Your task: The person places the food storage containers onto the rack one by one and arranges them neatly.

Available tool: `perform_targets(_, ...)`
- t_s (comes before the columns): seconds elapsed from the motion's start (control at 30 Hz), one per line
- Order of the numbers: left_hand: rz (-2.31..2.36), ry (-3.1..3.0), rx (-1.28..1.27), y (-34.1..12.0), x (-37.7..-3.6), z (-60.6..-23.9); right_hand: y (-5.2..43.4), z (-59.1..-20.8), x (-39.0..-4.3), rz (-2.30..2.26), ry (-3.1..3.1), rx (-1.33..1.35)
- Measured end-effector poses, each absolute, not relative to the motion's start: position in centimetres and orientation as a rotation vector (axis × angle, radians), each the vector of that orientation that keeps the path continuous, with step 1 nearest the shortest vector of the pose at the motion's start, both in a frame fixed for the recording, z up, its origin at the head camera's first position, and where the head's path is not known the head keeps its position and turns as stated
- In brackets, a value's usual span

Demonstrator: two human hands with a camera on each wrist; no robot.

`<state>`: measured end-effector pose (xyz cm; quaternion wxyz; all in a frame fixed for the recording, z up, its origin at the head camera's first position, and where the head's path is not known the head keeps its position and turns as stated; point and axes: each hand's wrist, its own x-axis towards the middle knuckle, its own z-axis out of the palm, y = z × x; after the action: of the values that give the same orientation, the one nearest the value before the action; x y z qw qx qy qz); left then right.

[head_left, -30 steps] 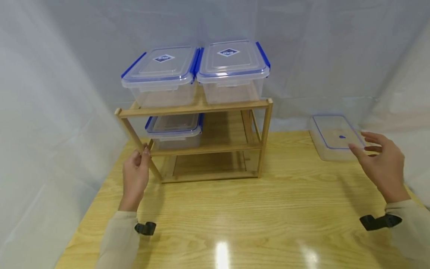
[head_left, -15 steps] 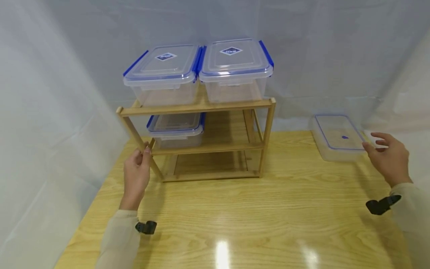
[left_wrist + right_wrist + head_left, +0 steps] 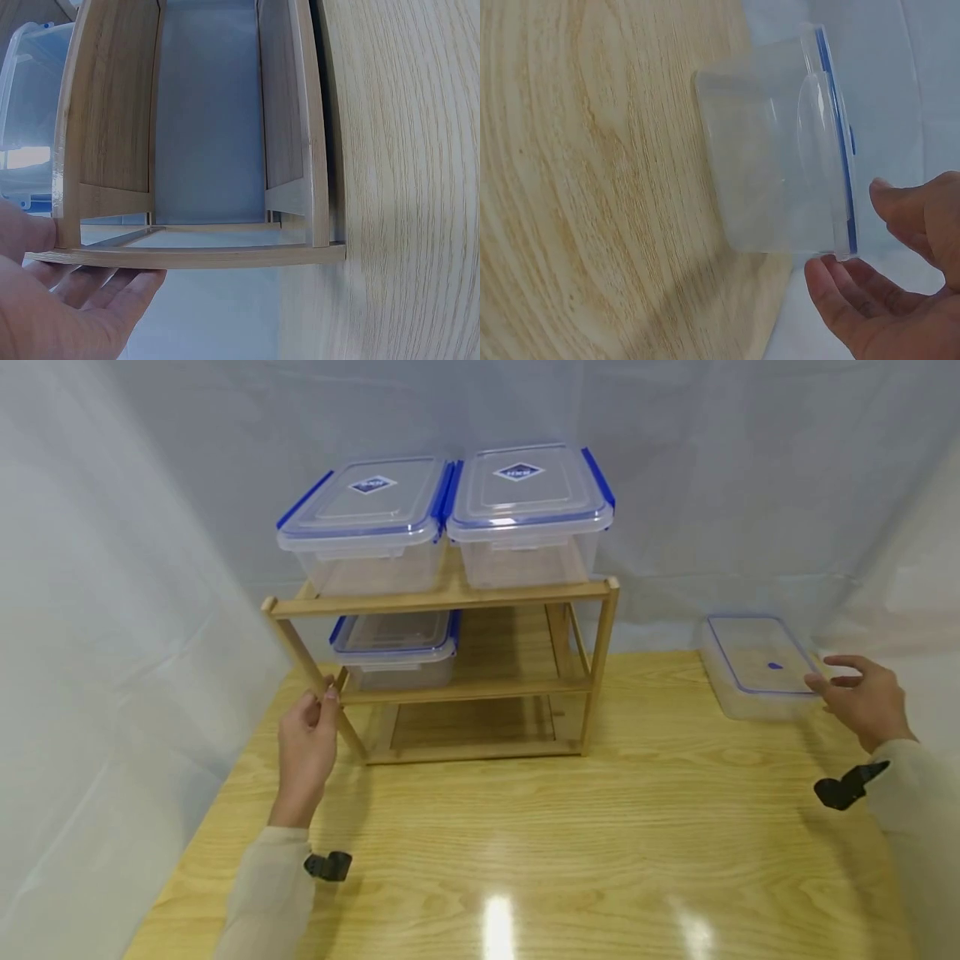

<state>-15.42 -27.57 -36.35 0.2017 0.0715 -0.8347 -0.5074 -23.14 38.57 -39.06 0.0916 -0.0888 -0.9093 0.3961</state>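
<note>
A three-tier wooden shelf (image 3: pixel 457 597) stands on the table. Two clear lidded containers with blue clips, one on the left (image 3: pixel 360 522) and one on the right (image 3: pixel 525 510), sit on its top tier, and a third container (image 3: pixel 393 647) sits on the middle tier's left. My left hand (image 3: pixel 324 693) holds the shelf's slanted front left leg (image 3: pixel 187 256) between thumb and fingers. A fourth clear container (image 3: pixel 753 664) lies on the table at the far right. My right hand (image 3: pixel 825 675) is spread at this container's near right corner (image 3: pixel 772 172), fingers close to the lid rim and gripping nothing.
The wooden table (image 3: pixel 525 827) stretches wide in front of the shelf. White sheeting (image 3: pixel 112 610) hangs close on the left, behind and on the right. The shelf's middle tier is bare on its right half (image 3: pixel 517 652), and the bottom tier (image 3: pixel 465 727) is bare.
My right hand has moved right and away, from in front of the lone container to its near right corner. My left hand has stayed on the shelf leg.
</note>
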Motion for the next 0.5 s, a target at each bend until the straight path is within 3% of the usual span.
perform_targets(0.5,-1.454,-2.321,0.179,-27.59,-15.42,-36.36,39.53,-39.33,-23.42,1.644,-2.662,-0.07)
